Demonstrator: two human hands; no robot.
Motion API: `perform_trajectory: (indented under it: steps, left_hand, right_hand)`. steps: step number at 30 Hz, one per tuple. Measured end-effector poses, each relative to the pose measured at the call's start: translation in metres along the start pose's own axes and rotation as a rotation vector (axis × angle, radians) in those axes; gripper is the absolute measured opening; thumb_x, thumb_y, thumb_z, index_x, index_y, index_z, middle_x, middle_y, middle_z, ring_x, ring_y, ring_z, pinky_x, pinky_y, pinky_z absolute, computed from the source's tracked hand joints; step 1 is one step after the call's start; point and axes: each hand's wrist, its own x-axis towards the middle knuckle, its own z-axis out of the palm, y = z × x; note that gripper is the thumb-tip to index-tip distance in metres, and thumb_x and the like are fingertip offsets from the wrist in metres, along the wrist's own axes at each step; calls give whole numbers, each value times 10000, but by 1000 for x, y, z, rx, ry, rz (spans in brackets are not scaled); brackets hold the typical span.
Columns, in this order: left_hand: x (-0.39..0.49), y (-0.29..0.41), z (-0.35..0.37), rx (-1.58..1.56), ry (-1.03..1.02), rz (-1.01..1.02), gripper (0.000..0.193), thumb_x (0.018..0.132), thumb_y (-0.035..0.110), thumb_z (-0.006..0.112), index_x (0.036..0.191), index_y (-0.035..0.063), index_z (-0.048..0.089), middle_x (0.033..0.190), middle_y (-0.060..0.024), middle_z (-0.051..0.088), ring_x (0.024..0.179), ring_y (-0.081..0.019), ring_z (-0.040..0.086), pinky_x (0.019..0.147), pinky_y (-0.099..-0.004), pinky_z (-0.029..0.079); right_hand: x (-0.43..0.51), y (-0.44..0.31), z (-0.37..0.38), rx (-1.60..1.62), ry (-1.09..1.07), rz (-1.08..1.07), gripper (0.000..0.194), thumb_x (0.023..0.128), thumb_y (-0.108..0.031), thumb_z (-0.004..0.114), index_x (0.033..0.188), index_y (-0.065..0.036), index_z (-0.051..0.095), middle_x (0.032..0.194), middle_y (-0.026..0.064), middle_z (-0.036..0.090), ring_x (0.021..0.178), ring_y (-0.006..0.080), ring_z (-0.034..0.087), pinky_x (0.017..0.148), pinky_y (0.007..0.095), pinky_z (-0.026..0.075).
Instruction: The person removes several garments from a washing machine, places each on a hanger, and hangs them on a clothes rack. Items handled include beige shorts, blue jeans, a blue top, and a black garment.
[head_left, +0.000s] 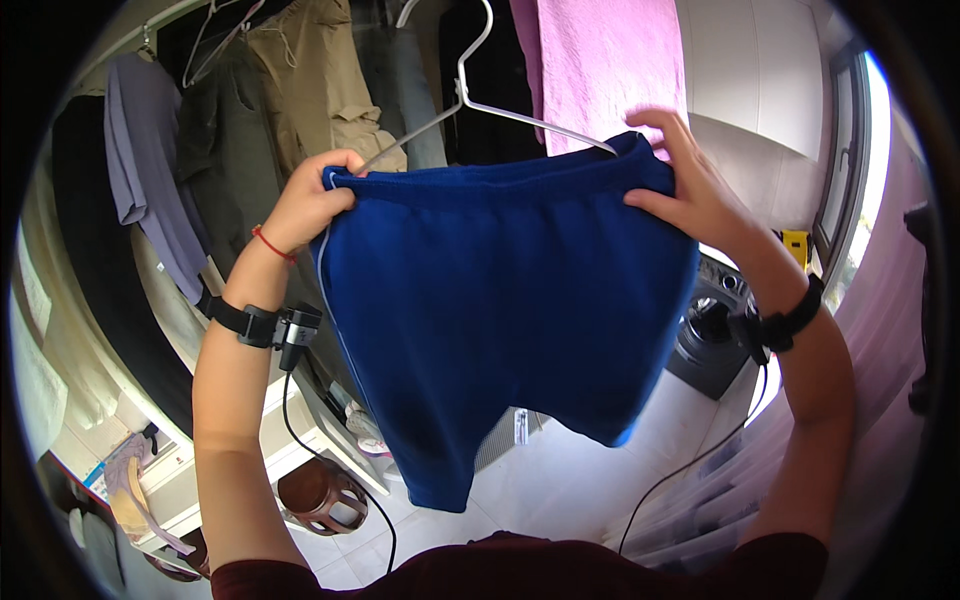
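A pair of blue shorts (495, 300) with thin light piping hangs spread in front of me. The lower bar and shoulders of a white clothes hanger (517, 116) go down into the waistband, and its hook points up. My left hand (319, 195) pinches the left corner of the waistband between thumb and fingers, close to the hanger's arm. At the right corner, my right hand (690, 176) has its thumb against the front of the waistband, while its fingers are raised and spread behind it. The hanger's ends are partly hidden by the cloth.
Behind hang a lavender top (154, 142), khaki trousers (307, 82), dark garments and a pink towel (611, 67). A dark front-loading washing machine (705, 337) stands at right, near sheer curtains (720, 480). Low on the left are a white shelf unit (330, 442) and a brown stool (319, 495). Cables dangle from both forearms.
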Motion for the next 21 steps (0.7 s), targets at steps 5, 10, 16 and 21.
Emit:
perform_trajectory:
  steps: [5,10,16,21]
  left_hand:
    - [9,1,6,-8,-51,9,165,678,-41,523,811,54,545,781,40,524,729,-52,475,664,-198,394]
    - [27,-4,21,-39,-73,33,158,705,-64,517,800,57,554,763,40,505,736,-53,471,675,-196,386]
    - [68,-14,30,-37,-26,57,192,710,-62,506,841,59,578,825,26,546,788,-69,505,737,-200,407]
    - [127,-19,34,-136,87,104,185,738,-45,504,858,71,584,809,33,557,776,-55,502,709,-190,401]
  right_hand:
    - [-11,4,-28,243,-359,285,329,940,-357,546,1007,-41,609,868,96,644,794,190,631,773,287,519]
    - [-13,-1,-37,512,-352,466,352,915,-313,589,1082,-6,628,908,120,681,797,191,659,800,282,530]
    - [-9,-30,-43,992,-337,443,535,872,-222,620,1307,50,469,1177,196,609,978,253,647,924,342,502]
    - [18,-48,-49,1332,-167,356,554,864,-154,578,1340,74,409,1168,224,599,1000,265,641,916,347,515]
